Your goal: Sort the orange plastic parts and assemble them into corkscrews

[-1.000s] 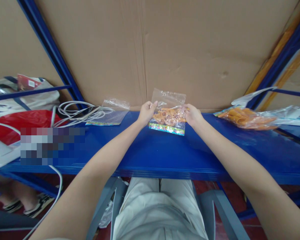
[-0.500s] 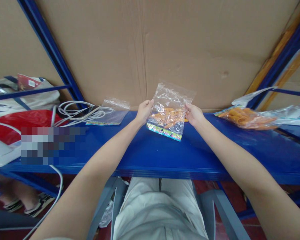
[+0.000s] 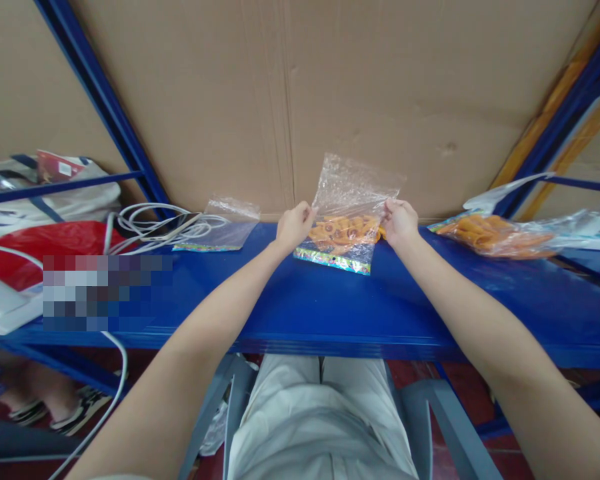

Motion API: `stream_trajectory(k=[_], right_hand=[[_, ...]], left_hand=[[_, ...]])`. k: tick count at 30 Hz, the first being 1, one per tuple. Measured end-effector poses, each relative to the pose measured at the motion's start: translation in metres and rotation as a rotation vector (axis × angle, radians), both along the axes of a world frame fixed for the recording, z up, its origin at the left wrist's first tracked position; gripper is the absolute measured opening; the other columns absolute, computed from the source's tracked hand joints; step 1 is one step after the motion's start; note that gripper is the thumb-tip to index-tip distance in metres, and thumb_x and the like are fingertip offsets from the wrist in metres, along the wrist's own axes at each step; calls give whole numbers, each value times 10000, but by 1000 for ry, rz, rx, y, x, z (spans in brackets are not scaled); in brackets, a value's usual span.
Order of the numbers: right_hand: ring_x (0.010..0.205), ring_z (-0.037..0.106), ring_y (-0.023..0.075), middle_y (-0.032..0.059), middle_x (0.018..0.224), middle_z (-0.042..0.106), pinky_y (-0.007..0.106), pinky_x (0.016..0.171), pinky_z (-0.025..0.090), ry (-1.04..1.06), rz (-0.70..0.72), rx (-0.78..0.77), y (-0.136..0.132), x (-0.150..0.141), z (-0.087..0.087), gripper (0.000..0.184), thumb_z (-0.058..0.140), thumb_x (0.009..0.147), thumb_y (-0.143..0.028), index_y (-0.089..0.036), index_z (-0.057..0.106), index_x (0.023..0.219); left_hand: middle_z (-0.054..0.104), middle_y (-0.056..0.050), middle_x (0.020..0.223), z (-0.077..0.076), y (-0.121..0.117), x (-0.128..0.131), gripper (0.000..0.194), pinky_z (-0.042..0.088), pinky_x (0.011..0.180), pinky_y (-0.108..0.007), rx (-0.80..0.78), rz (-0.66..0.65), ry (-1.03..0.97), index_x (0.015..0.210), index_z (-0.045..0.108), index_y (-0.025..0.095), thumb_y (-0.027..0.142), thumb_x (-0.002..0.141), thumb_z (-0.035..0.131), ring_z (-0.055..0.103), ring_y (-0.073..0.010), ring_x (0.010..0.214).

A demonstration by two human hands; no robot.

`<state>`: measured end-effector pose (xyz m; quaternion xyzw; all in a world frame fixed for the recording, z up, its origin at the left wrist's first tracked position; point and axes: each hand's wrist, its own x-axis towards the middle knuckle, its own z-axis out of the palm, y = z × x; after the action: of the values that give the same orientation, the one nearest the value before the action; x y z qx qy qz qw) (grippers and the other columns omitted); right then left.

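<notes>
A clear plastic bag (image 3: 356, 190) with a colourful printed strip along its near edge is stretched between my two hands. My left hand (image 3: 296, 225) pinches its left side, and my right hand (image 3: 401, 220) pinches the right side. In the lower part of the bag, or seen through it, are orange items (image 3: 344, 231) with small printed marks; their kind is hard to make out. A bit of orange shows by my right fingers. The bag's upper part stands up, thin and creased, in front of the cardboard.
On the blue shelf (image 3: 330, 313), another clear bag (image 3: 230, 227) lies left beside coiled white cable (image 3: 170, 227). Bagged orange items (image 3: 490, 235) lie right. A red bag (image 3: 75, 243) and a cloth bag (image 3: 45, 193) are far left. Cardboard (image 3: 355, 87) walls the back. Another person's feet (image 3: 75, 407) show lower left.
Both hands have shifted slightly to the right with the bag. My right hand's fingers are more curled in, and the orange items show more plainly through the plastic.
</notes>
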<state>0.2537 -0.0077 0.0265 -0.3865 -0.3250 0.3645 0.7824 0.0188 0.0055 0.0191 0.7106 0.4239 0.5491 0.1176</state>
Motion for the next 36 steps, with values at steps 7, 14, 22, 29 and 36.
stream_trajectory(k=[7,14,22,29,36], right_hand=[[434,407,66,-115,549,391,165,437,378,-79,-264,20,17,23,-10,307,608,902,-270,-239,379,699],[513,574,55,-103,641,457,180,554,537,212,-208,1,-1,14,7,236,389,1013,-156,-232,375,790],[598,676,102,-54,663,556,223,608,590,174,82,-62,-12,-19,3,224,480,960,-115,-215,420,769],[533,621,91,-73,636,549,172,477,490,147,17,-106,-8,-6,4,216,539,917,-134,-226,408,771],[460,502,90,-87,584,461,185,421,400,79,-44,-71,5,17,-1,220,568,859,-281,-243,383,748]], left_hand=[[517,24,507,-10,1,1,381,310,499,-222,-380,-213,-25,615,529,194,389,921,644,470,-121,493],[767,-110,924,-10,-6,8,668,460,561,-222,-726,-674,-165,991,687,161,790,848,513,686,-160,706],[762,-80,797,-14,-10,21,431,511,593,-252,-574,-630,-269,993,711,146,562,889,668,681,-157,624],[698,-56,613,-11,-6,12,341,462,503,-233,-617,-611,-231,743,648,127,428,896,700,620,-133,492],[752,-70,801,-6,-1,5,304,515,543,-242,-671,-568,-442,952,681,147,437,863,705,683,-158,611]])
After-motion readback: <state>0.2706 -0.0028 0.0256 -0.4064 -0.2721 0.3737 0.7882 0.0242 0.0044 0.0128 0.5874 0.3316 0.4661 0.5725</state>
